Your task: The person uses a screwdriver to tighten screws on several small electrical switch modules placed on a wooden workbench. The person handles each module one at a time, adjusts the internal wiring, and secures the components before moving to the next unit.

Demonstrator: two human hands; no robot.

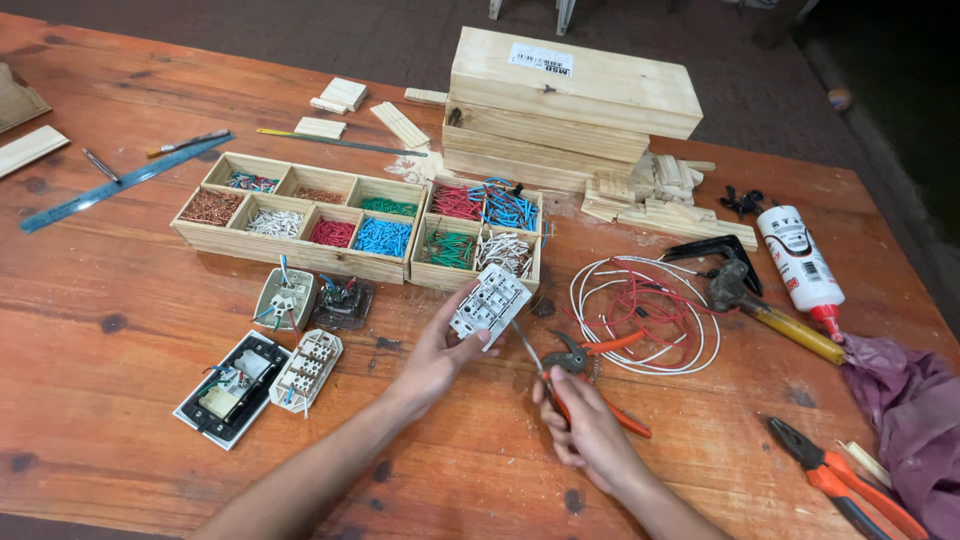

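My left hand (432,352) holds a white switch module (489,304) tilted above the wooden table (100,330). In my right hand (590,428) are orange-handled needle-nose pliers (575,368), and their thin jaws reach up to the lower right edge of the module. A coil of white and red wire (645,312) lies just right of the pliers. Behind the module stands a small wooden tray (483,232) with red, blue, green and white wire pieces.
A longer divided wooden tray (300,215) of coloured wire bits sits at left. Opened switch parts (270,350) lie near the front left. A hammer (765,305), glue bottle (802,265), orange pliers (845,485), purple cloth (915,420), stacked wood planks (565,100) and a ruler (120,182) surround them.
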